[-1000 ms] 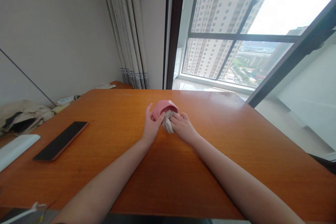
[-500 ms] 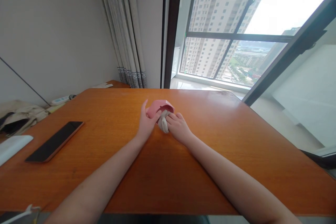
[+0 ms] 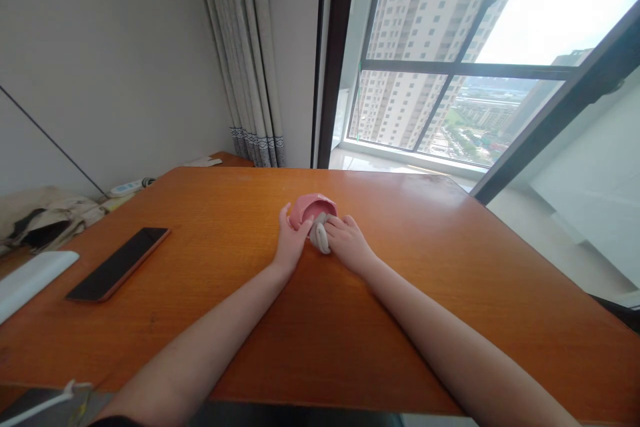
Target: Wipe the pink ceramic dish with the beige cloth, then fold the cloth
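A pink hollow container (image 3: pixel 301 208), like a small bowl or cup with angular sides, is tilted with its opening toward me over the middle of the table. My left hand (image 3: pixel 291 238) grips it from the left, thumb at the near rim and fingers around the outside. A bunched grey-white cloth (image 3: pixel 320 236) sits at the lower edge of the opening. My right hand (image 3: pixel 350 244) pinches this cloth from the right, its fingertips partly hidden in the folds.
On the wooden table (image 3: pixel 240 207), a dark phone-like slab (image 3: pixel 120 263) and a white object (image 3: pixel 35 280) lie to the left. Crumpled beige fabric (image 3: pixel 55 213) and a white power strip (image 3: pixel 127 187) are beyond the left edge. A curtain (image 3: pixel 245 53) and windows stand behind.
The camera view has shifted slightly, so everything appears a little to the right. The container's opening is turned more toward me, and my left index finger is more bent around it.
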A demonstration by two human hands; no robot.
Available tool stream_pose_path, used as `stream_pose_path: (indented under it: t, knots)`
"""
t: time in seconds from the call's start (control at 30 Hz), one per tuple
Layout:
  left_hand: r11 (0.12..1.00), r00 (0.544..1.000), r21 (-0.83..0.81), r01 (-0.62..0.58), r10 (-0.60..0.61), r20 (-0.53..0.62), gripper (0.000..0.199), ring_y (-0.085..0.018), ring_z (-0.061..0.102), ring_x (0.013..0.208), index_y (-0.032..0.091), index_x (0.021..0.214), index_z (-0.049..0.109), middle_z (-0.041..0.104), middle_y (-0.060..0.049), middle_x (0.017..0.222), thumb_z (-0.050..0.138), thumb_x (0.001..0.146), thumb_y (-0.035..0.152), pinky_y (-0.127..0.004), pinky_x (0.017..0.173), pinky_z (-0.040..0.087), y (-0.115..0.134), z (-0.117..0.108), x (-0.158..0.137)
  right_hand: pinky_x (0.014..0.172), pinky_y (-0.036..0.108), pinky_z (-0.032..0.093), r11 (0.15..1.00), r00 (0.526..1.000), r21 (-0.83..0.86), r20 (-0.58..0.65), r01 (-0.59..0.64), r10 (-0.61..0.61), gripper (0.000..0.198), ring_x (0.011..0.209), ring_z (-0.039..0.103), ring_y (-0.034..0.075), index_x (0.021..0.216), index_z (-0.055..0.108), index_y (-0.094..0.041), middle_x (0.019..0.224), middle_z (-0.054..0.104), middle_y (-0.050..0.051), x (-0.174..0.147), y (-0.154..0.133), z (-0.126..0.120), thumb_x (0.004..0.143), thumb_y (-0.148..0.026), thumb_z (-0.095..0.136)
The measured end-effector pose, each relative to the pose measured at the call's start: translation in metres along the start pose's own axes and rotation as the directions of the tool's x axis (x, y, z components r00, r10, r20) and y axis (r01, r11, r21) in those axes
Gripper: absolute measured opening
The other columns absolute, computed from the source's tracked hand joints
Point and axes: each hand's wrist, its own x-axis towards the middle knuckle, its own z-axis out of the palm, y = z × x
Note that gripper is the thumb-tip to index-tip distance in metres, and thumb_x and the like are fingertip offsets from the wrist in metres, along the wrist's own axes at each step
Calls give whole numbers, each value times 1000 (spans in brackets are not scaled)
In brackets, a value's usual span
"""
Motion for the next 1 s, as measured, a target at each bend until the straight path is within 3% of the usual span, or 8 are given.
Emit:
stream_pose_path:
  t: [0.2, 0.33, 0.43, 0.57, 0.7, 0.77, 0.83, 1.0]
  knots:
    - [999, 999, 37, -17, 16, 29, 44, -21, 51, 114, 18, 115, 46, 55, -9, 119, 56, 72, 20, -39, 104, 35, 2, 0, 2, 72, 32, 27, 996, 999, 75, -9, 39, -38, 17, 80, 47, 16, 79, 63, -18, 78, 63, 3, 3, 0, 0, 89, -16, 50]
    - [993, 999, 119, -13, 8, 47, 69, -24, 46, 121, 17, 133, 34, 51, -12, 127, 60, 68, 19, -40, 105, 33, 9, -13, 16, 74, 33, 26, 998, 1000, 53, -19, 25, -24, 17, 89, 49, 15, 88, 62, -19, 87, 64, 3, 3, 10, -2, 92, -17, 45]
    - [998, 999, 56, 32, -33, -1, 84, -24, 49, 119, 18, 139, 21, 49, -12, 128, 65, 69, 27, -38, 102, 37, 6, -3, 2, 74, 33, 26, 999, 998, 47, -62, 9, -6, 18, 90, 49, 16, 85, 62, -18, 84, 64, 4, 0, 6, 3, 92, -17, 46]
    - [998, 996, -57, -9, 4, -85, 70, -21, 44, 123, 22, 135, 24, 44, -11, 134, 60, 75, 29, -37, 104, 35, 0, 12, -17, 74, 32, 27, 995, 997, 104, -79, -12, 20, 15, 91, 49, 17, 88, 63, -18, 88, 65, 4, -2, -2, 6, 91, -18, 49]
    - [996, 995, 26, -81, 79, 63, 48, -21, 48, 117, 21, 122, 41, 51, -8, 124, 54, 76, 24, -38, 105, 33, 4, -3, 5, 74, 32, 28, 995, 1000, 102, -12, 7, -6, 15, 88, 49, 17, 86, 63, -19, 88, 64, 5, -1, 3, 1, 91, -18, 49]
    - [988, 976, 86, -131, 113, 189, 48, -23, 49, 116, 20, 118, 46, 53, -7, 122, 57, 71, 22, -38, 104, 33, 5, -14, 19, 76, 32, 29, 996, 1000, 88, 17, 18, -19, 14, 90, 49, 17, 92, 63, -19, 92, 64, 5, 0, 7, 0, 90, -20, 50]
    - [989, 970, 98, -110, 86, 229, 53, -24, 49, 117, 19, 118, 47, 54, -8, 122, 62, 68, 23, -38, 103, 34, 2, -18, 23, 75, 32, 29, 997, 999, 76, 39, 20, -23, 13, 90, 49, 17, 92, 63, -19, 92, 63, 6, -1, 8, 1, 90, -20, 51]
    - [994, 997, -100, 49, -44, 56, 61, -20, 51, 113, 21, 126, 35, 50, -9, 125, 63, 72, 32, -33, 96, 40, -11, 4, 1, 73, 32, 29, 997, 999, 62, 1, -43, 43, 13, 89, 48, 19, 87, 64, -18, 87, 64, 6, -2, 0, 4, 89, -18, 51]
